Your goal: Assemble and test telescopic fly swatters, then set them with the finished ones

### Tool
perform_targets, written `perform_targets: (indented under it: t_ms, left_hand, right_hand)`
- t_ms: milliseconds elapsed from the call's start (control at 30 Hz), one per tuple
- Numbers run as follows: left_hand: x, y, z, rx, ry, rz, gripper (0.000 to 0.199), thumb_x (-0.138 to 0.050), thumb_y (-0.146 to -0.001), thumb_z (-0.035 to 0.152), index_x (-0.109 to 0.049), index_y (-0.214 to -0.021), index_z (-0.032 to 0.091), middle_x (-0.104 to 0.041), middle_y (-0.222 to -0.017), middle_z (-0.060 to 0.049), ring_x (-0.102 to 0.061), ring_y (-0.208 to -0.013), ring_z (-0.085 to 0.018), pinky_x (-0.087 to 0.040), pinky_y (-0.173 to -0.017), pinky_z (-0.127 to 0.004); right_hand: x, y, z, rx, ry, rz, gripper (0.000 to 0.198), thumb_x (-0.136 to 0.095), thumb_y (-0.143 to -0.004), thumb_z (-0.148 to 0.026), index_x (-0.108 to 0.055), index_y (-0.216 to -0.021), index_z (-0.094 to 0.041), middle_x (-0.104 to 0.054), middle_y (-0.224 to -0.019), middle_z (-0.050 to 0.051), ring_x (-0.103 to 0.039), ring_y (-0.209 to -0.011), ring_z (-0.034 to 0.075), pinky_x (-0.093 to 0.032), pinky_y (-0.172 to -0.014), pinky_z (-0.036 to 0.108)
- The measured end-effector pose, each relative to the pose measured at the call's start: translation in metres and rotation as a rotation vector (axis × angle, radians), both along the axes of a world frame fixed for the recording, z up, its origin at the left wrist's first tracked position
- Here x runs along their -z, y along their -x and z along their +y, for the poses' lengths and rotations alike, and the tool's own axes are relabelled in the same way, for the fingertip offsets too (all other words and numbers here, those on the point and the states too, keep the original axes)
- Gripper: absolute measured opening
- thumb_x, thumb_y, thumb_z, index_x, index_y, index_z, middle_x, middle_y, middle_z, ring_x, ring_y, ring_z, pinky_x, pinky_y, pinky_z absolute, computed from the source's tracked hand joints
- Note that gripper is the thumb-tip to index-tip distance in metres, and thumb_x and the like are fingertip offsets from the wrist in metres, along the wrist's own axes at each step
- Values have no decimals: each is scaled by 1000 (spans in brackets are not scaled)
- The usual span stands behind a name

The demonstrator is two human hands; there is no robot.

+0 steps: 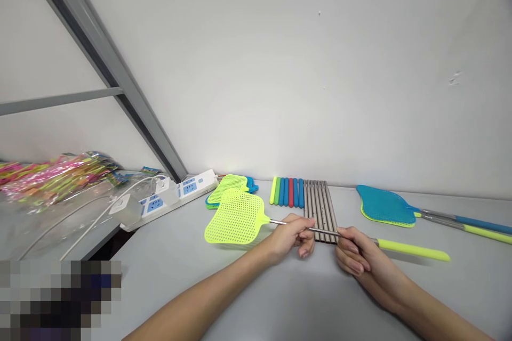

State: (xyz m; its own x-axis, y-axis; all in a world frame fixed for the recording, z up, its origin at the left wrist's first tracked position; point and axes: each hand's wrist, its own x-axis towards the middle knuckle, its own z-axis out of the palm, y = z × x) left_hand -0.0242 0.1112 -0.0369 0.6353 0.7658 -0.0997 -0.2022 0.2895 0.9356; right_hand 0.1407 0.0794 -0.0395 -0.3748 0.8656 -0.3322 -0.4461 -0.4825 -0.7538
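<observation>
A yellow-green fly swatter [236, 217] with a thin metal shaft is held across the table in front of me. My left hand [294, 234] pinches the shaft near the mesh head. Farther right, my right hand [355, 250] grips the metal tube, with the yellow handle [414, 249] sticking out beyond it. Behind my hands lies a row of metal tubes [320, 202]. Beside them on the left are several coloured handles [286, 192] in yellow, green, blue and red. Loose swatter heads [230, 186] are stacked behind the held one.
Two fly swatters, one with a blue head [386, 205], lie on the right. At the left, a white power strip [180, 197] with plugs and cables rests by the table edge. Clear bags of colourful items [60, 176] lie farther left. A white wall [312, 74] stands behind.
</observation>
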Motion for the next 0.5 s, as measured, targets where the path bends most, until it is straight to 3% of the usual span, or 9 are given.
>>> perform_targets:
  t_ms: [367, 500]
  left_hand:
    - [3, -9, -6, -74, -30, 7, 45, -41, -78, 41, -30, -41, 19, -37, -29, 4, -36, -32, -8, -29, -43, -23]
    - [8, -19, -17, -49, -50, 49, 50, -42, -76, 50, -41, -39, 16, -38, -29, 4, -37, -32, -8, -30, -43, -22]
  right_hand:
    - [3, -1, -2, -72, -72, 73, 41, -40, -83, -38, -32, -48, -19, -18, -36, -8, -22, -36, 8, -22, -43, 23]
    - [3, 4, -8, -136, -90, 66, 42, -39, -82, -45, -36, -50, -18, -21, -36, -8, -27, -36, 8, -26, -46, 22]
